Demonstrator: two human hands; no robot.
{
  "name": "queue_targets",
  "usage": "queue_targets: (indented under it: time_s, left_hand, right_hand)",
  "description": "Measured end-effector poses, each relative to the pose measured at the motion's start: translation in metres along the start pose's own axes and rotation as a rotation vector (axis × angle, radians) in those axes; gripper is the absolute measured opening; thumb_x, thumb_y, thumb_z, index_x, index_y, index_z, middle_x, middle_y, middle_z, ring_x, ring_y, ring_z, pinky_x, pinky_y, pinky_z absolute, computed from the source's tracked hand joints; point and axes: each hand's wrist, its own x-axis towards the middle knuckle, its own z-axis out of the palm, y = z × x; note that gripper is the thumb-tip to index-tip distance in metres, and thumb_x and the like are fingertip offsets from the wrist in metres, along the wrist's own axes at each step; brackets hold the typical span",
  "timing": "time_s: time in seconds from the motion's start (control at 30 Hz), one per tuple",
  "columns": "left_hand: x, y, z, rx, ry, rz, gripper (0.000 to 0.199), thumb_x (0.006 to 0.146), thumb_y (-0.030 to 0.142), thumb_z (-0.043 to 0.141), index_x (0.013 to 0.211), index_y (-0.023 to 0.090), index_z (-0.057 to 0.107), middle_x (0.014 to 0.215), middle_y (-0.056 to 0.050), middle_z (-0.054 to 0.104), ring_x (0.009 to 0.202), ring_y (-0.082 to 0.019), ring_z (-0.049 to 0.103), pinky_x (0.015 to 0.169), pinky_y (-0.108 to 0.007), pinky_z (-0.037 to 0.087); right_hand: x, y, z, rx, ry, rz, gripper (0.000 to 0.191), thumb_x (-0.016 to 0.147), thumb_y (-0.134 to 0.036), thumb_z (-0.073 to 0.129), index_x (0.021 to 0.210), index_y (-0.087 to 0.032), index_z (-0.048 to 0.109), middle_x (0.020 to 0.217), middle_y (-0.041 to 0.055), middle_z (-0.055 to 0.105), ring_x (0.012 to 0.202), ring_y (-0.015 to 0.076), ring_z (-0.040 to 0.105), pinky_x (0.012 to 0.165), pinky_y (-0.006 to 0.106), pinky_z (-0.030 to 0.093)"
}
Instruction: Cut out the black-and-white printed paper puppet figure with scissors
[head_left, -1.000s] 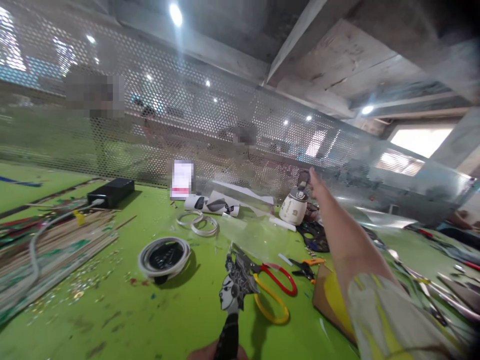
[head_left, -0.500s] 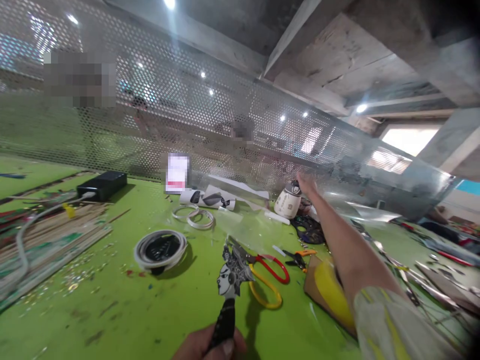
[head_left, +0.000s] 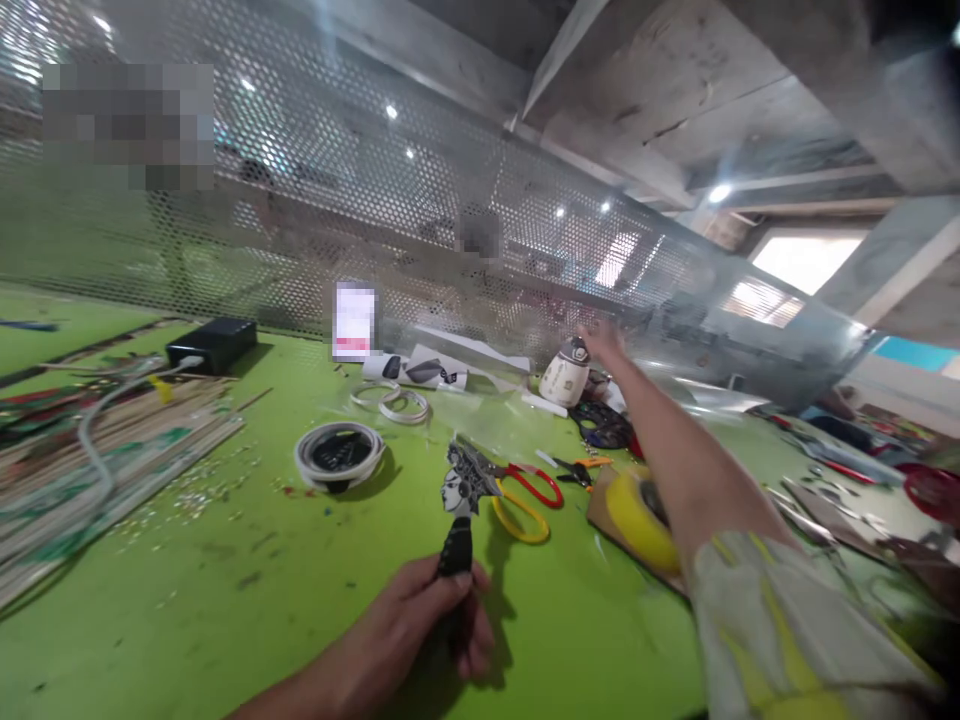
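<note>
My left hand [head_left: 442, 610], low in the middle, is closed on a black-and-white cut-out figure [head_left: 461, 490]. The figure stands upright: a head in profile with an ornate headdress on a long black neck, its lower end hidden by my fingers. At the far side of the table my right hand [head_left: 602, 343] is stretched out beside the dark top of a white pot-shaped container [head_left: 564, 378]. Its fingers look extended and slightly blurred; whether they touch the container I cannot tell. Behind the figure lie scissors [head_left: 521, 538] with one red and one yellow handle.
A perforated metal screen [head_left: 300, 240] borders the far edge. Coiled white strip [head_left: 300, 462] and thin white rings [head_left: 405, 405] lie mid-table. A yellow tape roll [head_left: 634, 520] rests under my right forearm. A black box [head_left: 214, 345] and thin sticks [head_left: 180, 450] are at left; tools crowd the right.
My left hand has risen further into view with the cut-out figure. The fingers of my right hand look more spread by the container. The whole view has shifted slightly.
</note>
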Motion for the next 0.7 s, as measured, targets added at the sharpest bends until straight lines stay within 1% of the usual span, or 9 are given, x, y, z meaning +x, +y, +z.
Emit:
queue_targets:
  time_s: [0.1, 0.17, 0.27, 0.37, 0.47, 0.5, 0.53, 0.6, 0.7]
  left_hand:
    - [-0.001, 0.005, 0.0, 0.004, -0.02, 0.015, 0.023, 0.083, 0.029, 0.051, 0.09, 0.009, 0.06, 0.067, -0.01, 0.069, 0.061, -0.021, 0.062, 0.062, -0.033, 0.046]
    - [-0.001, 0.008, -0.002, 0.003, -0.039, 0.039, 0.023, 0.082, 0.022, 0.046, 0.093, 0.008, 0.06, 0.069, -0.011, 0.07, 0.062, -0.022, 0.063, 0.064, -0.035, 0.047]
    - [0.002, 0.011, -0.007, -0.014, -0.015, 0.069, 0.028, 0.08, 0.015, 0.042, 0.1, 0.006, 0.059, 0.074, -0.012, 0.071, 0.064, -0.022, 0.064, 0.065, -0.036, 0.048]
    - [0.003, 0.014, -0.011, -0.084, -0.035, 0.119, 0.034, 0.081, 0.014, 0.041, 0.109, 0.006, 0.058, 0.078, -0.012, 0.072, 0.07, -0.023, 0.066, 0.069, -0.036, 0.048]
    - [0.004, 0.017, -0.012, -0.095, -0.07, 0.131, 0.039, 0.08, 0.015, 0.04, 0.114, 0.007, 0.058, 0.08, -0.012, 0.073, 0.072, -0.024, 0.067, 0.072, -0.037, 0.048]
    - [0.004, 0.017, -0.012, -0.09, -0.09, 0.129, 0.04, 0.079, 0.016, 0.04, 0.113, 0.007, 0.059, 0.08, -0.012, 0.073, 0.072, -0.025, 0.068, 0.072, -0.037, 0.049]
    - [0.004, 0.017, -0.012, -0.084, -0.115, 0.12, 0.039, 0.079, 0.017, 0.041, 0.11, 0.007, 0.061, 0.08, -0.013, 0.073, 0.071, -0.025, 0.068, 0.072, -0.038, 0.049]
    - [0.005, 0.015, -0.012, -0.071, -0.169, 0.079, 0.036, 0.078, 0.022, 0.042, 0.097, 0.004, 0.066, 0.08, -0.017, 0.073, 0.07, -0.026, 0.068, 0.074, -0.04, 0.049]
    - [0.007, 0.012, -0.013, -0.076, -0.236, -0.01, 0.041, 0.079, 0.031, 0.04, 0.08, 0.002, 0.068, 0.081, -0.023, 0.072, 0.072, -0.029, 0.069, 0.08, -0.043, 0.049]
  right_hand:
    - [-0.02, -0.014, -0.021, 0.104, -0.032, 0.02, 0.028, 0.092, -0.036, 0.059, 0.111, -0.015, 0.063, 0.117, 0.0084, 0.065, 0.105, 0.0232, 0.063, 0.092, 0.047, 0.05]
    - [-0.045, -0.025, -0.034, 0.202, -0.063, 0.005, 0.024, 0.092, -0.034, 0.06, 0.103, -0.014, 0.065, 0.11, 0.0071, 0.067, 0.101, 0.0217, 0.064, 0.09, 0.045, 0.052]
    - [-0.108, -0.044, -0.047, 0.414, -0.16, -0.051, 0.025, 0.093, -0.036, 0.059, 0.097, -0.013, 0.066, 0.098, 0.0052, 0.07, 0.09, 0.0193, 0.068, 0.085, 0.041, 0.054]
    - [-0.192, -0.059, -0.053, 0.682, -0.377, -0.145, 0.029, 0.094, -0.039, 0.055, 0.094, -0.014, 0.069, 0.089, 0.0064, 0.073, 0.077, 0.0159, 0.069, 0.082, 0.037, 0.057]
    - [-0.27, -0.07, -0.048, 0.889, -0.707, -0.226, 0.048, 0.089, -0.057, 0.053, 0.087, -0.014, 0.073, 0.085, 0.0113, 0.075, 0.076, 0.0208, 0.071, 0.076, 0.04, 0.059]
    - [-0.289, -0.074, -0.044, 0.938, -0.796, -0.251, 0.051, 0.085, -0.061, 0.055, 0.088, -0.014, 0.074, 0.087, 0.012, 0.075, 0.079, 0.0227, 0.071, 0.074, 0.041, 0.059]
    - [-0.305, -0.078, -0.038, 0.982, -0.848, -0.272, 0.048, 0.084, -0.06, 0.059, 0.095, -0.016, 0.074, 0.094, 0.0111, 0.075, 0.085, 0.023, 0.071, 0.078, 0.04, 0.058]
    - [-0.324, -0.087, -0.025, 1.071, -0.87, -0.286, 0.041, 0.081, -0.055, 0.064, 0.096, -0.018, 0.074, 0.093, 0.0073, 0.074, 0.084, 0.0205, 0.069, 0.08, 0.037, 0.056]
    - [-0.334, -0.095, -0.007, 1.173, -0.767, -0.231, 0.027, 0.079, -0.045, 0.071, 0.084, -0.018, 0.074, 0.079, 0.002, 0.071, 0.073, 0.0157, 0.065, 0.077, 0.032, 0.053]
